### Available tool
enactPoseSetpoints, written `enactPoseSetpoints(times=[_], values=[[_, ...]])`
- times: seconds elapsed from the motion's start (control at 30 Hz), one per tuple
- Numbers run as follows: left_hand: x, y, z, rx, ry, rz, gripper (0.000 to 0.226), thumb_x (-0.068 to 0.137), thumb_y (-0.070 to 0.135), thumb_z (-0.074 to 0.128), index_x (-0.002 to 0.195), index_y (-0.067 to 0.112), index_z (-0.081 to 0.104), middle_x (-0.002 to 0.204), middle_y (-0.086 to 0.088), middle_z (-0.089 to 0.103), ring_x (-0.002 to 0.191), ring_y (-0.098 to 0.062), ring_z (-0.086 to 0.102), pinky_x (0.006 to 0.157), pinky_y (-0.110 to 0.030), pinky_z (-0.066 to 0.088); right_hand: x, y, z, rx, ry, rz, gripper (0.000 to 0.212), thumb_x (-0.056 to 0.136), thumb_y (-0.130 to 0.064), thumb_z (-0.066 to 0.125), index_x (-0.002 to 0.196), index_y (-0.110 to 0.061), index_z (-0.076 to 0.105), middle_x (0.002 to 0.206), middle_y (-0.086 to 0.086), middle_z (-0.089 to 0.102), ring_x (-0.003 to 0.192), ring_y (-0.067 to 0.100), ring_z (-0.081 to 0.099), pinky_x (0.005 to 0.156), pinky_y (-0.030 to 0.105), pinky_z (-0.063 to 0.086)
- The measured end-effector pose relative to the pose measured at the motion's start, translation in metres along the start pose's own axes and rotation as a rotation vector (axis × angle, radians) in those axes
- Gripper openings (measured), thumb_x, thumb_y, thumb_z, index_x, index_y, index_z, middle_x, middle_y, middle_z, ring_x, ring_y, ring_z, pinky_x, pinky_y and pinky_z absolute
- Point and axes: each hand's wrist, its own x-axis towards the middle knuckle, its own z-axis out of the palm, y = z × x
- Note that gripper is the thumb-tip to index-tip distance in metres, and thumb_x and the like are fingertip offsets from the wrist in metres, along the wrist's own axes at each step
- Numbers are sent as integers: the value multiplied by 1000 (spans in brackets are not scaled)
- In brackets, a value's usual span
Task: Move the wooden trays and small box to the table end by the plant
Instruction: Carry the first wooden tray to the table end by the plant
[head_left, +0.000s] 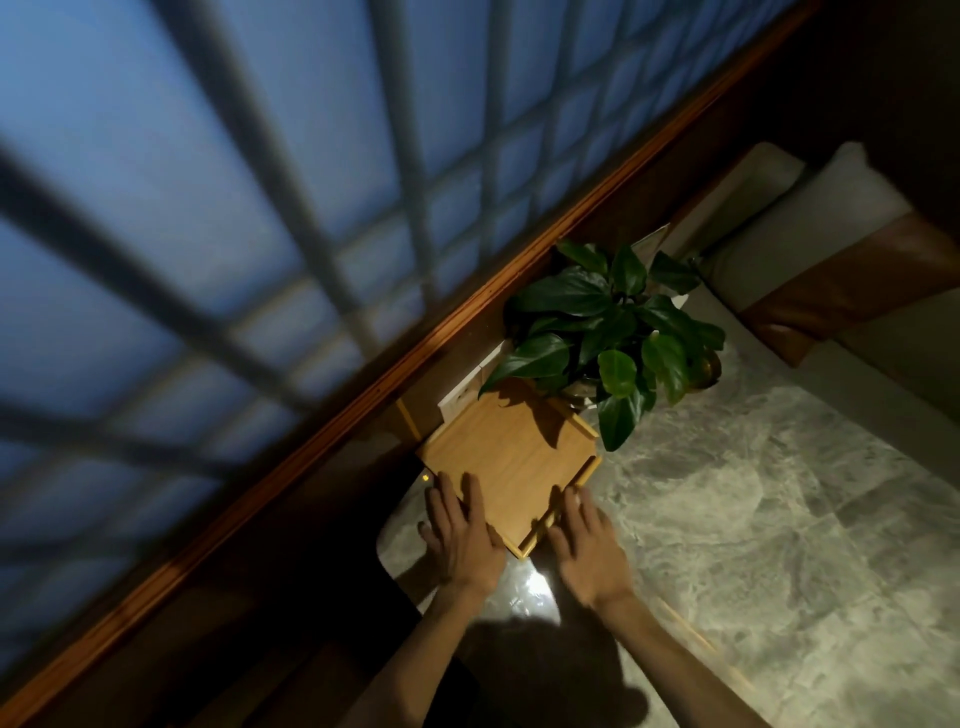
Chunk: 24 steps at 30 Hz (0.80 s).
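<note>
A square wooden tray (519, 457) with a low rim lies on the marble table (753, 519), at its end right beside the potted plant (597, 322). Leaves hang over the tray's far corner. My left hand (462, 530) lies flat on the tray's near left edge, fingers spread on the wood. My right hand (587, 540) touches the near right rim with straight fingertips. Neither hand is wrapped around the tray. I see no small box and no second tray.
A wooden sill (363, 384) and a gridded window (260, 156) run along the table's left side. A white wall socket (460, 402) sits behind the tray. A cushioned bench (857, 270) stands beyond the plant. Bare marble stretches to the right.
</note>
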Motion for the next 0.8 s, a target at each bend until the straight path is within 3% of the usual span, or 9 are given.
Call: enactPoseSetpoints(times=[0.1, 0.27, 0.33, 0.37, 0.43, 0.47, 0.57, 0.67, 0.8], values=[[-12, -8, 7, 214, -77, 44, 87, 91, 42, 47, 153, 32, -13, 163, -5, -24, 150, -30, -23, 117, -69, -3, -14, 7, 19, -286, -120, -85, 66, 91, -64, 5, 145, -41, -23, 156, -15, -25, 146, 15, -22, 121, 49, 5], [-19, -16, 0, 325, -189, 58, 75, 97, 44, 37, 154, 31, -11, 163, 2, -24, 151, -28, -19, 117, -69, 7, -15, 2, 13, -368, -201, -83, 68, 97, -58, 15, 152, -31, -15, 160, -11, -23, 143, 17, -29, 121, 51, 2], [-27, -16, -15, 333, -103, 103, 74, 95, 43, 45, 157, 26, 8, 165, 2, -6, 153, -33, 8, 117, -60, 24, -18, -2, 5, -360, -205, -98, 70, 96, -55, 19, 156, -29, -6, 164, -8, -14, 150, 20, -21, 121, 53, 5], [-32, -13, -21, 363, -3, 168, 68, 92, 42, 51, 153, 22, 29, 163, -6, 21, 145, -35, 32, 112, -58, 35, -21, -3, -1, -347, -187, -105, 70, 96, -54, 22, 157, -27, 0, 166, -6, -9, 152, 22, -16, 121, 53, 6], [-43, -3, -25, 566, 131, 331, 46, 91, 38, 46, 122, 13, 70, 124, -21, 69, 111, -40, 68, 89, -60, 53, -30, -2, -15, -285, -121, -112, 68, 96, -50, 27, 157, -24, 11, 167, -2, 3, 154, 25, -5, 121, 53, 9], [-49, 4, -29, 666, 174, 399, 48, 92, 33, 39, 107, 8, 77, 105, -23, 75, 96, -43, 72, 80, -64, 54, -36, 0, -22, -244, -79, -108, 66, 96, -48, 29, 156, -23, 17, 166, 1, 10, 154, 26, 2, 121, 52, 12], [-58, 42, -27, 765, 299, 502, 39, 94, 22, 45, 94, 1, 78, 90, -25, 75, 82, -43, 73, 83, -61, 51, -60, 23, -44, -176, 95, -105, 53, 96, -45, 32, 140, -18, 44, 148, 8, 42, 144, 29, 31, 115, 46, 29], [-72, 115, -24, 667, 17, 541, 20, 91, 18, 58, 99, 8, 74, 101, -17, 73, 95, -34, 70, 85, -45, 56, -97, 80, -71, -127, 279, -15, 39, 95, -45, 35, 108, -18, 60, 115, 8, 63, 115, 28, 55, 98, 39, 43], [-114, 223, 28, 596, 1, 685, 27, 100, 16, 43, 112, 10, 66, 119, -13, 65, 114, -30, 61, 96, -39, 50, -156, 187, -106, 20, 464, 216, 31, 96, -42, 41, 90, -18, 61, 99, 9, 69, 98, 32, 65, 80, 40, 51]])
